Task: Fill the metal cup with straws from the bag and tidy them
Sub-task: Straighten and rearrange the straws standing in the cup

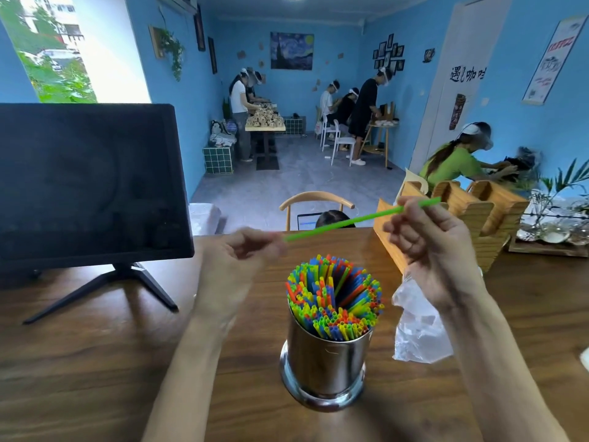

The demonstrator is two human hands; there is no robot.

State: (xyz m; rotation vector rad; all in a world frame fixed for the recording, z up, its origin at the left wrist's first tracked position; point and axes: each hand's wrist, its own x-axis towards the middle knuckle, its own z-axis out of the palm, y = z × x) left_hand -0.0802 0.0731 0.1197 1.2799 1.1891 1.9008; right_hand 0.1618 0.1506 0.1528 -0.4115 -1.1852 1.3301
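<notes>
Single green straw [350, 222] held level above near-full metal cup [325, 362].

Right hand [430, 247] pinching straw near one end, left hand [236, 263] blurred, fingers curled at other end, grip looks like a pinch. Cup on wooden table [95, 362], packed with coloured straws [334, 301]; bag [417, 327] just right, seemingly empty. Late filling step; next: tip upright, slot into central gap.

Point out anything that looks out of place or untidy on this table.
One green straw is outside the metal cup, held level above it between the left hand and right hand. The plastic bag lies crumpled beside the cup. Nothing looks spilled or damaged.
</notes>
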